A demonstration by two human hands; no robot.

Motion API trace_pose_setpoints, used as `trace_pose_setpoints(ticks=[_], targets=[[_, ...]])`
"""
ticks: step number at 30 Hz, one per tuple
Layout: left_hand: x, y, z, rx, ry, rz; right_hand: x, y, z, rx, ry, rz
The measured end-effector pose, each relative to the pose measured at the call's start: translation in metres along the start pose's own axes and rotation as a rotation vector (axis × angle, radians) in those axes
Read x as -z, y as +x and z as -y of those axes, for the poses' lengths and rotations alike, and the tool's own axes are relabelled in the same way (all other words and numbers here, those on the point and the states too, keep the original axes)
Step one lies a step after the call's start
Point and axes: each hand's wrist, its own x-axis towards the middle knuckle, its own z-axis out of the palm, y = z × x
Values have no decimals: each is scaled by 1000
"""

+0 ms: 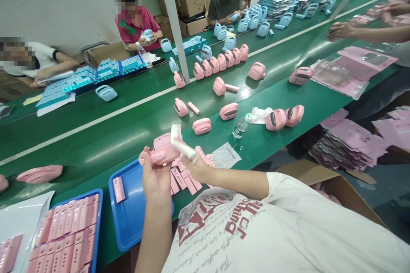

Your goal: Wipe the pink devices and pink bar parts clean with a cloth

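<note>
Both hands, left (156, 175) and right (197, 166), hold a pink device (162, 150) above the blue tray (131, 217).

A single head-worn camera looks forward and steeply down, tilted so the long green conveyor table (105, 136) runs diagonally from lower left to upper right. It sits close above the wearer's own white printed T-shirt (288, 230), which fills the lower right just below that table's near edge. The table's near edge is very close; its far side, with seated people, lies well away at the top.
</note>
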Motion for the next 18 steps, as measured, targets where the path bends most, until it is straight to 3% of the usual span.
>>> trace_pose_setpoints(ticks=[3,6,8,10,13,15,18], targets=[[5,-1,9,-37,38,76,3,5,-17,406,-558,264],[13,-2,15,-101,119,147,11,20,-22,484,-695,235],[19,-4,17,-102,217,146,17,32,-21,312,-559,161],[25,-8,21,-135,330,160,24,42,-19,-12,-433,165],[34,-11,26,-159,452,233,32,49,-23,-484,-445,226],[39,-9,27,-90,483,218,38,46,-31,-622,-496,213],[46,1,22,31,491,208,48,34,-43,-677,-561,251]])
